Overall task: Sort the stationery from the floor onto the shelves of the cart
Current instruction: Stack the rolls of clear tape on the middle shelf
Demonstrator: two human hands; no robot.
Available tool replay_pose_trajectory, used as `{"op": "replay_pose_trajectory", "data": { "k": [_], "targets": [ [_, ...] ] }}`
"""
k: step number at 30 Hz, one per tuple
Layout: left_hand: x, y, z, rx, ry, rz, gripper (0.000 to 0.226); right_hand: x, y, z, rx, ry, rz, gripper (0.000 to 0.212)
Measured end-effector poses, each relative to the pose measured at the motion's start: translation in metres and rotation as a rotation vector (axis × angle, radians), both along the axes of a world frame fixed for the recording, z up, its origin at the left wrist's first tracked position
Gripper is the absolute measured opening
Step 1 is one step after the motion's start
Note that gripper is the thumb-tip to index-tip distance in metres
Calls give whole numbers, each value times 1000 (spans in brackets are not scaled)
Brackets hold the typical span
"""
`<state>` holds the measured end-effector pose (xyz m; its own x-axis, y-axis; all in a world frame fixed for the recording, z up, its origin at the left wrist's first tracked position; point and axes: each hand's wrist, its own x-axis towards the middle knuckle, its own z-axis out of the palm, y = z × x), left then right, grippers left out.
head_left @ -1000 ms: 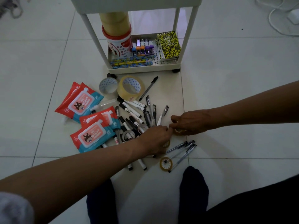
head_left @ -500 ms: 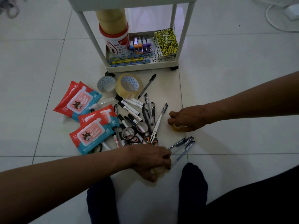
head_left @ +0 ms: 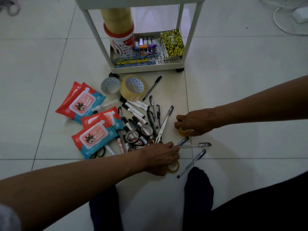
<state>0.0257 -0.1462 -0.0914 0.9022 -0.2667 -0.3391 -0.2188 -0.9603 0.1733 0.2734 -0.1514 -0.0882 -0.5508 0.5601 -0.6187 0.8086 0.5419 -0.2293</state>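
Small tape roll [head_left: 174, 167] is gripped under left hand [head_left: 160, 157], another roll [head_left: 184, 132] under right hand [head_left: 195, 122], with cart [head_left: 146, 68] at 12 o'clock, nearer the right.

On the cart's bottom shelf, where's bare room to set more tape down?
A bare strip of the bottom shelf lies between the pencils and the notebooks. The left is crowded: canister, staplers behind the pencils.
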Motion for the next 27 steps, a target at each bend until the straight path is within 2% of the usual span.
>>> {"op": "replay_pose_trajectory", "data": {
  "k": [5,10,13,16,21,25,27],
  "targets": [
    [-9,-4,-12,-23,-21,-7,72,1,0,-1,16,-11,25,61],
    [-11,-9,-16,-48,-70,-1,36,2,-1,-5,19,29,2,64],
    [-4,-8,-11,-74,-56,14,29,2,-1,-9,27,76,-3,48],
    [7,-4,-1,-169,7,107,40,3,-1,-15,48,88,-5,43],
    [16,11,6,-216,24,224,52,5,2,-11,91,18,50,58],
    [18,25,11,-254,43,319,62,2,1,-12,107,10,32,44],
    [19,36,17,-220,33,321,62,2,0,-11,80,33,-31,47]
  ]
}}
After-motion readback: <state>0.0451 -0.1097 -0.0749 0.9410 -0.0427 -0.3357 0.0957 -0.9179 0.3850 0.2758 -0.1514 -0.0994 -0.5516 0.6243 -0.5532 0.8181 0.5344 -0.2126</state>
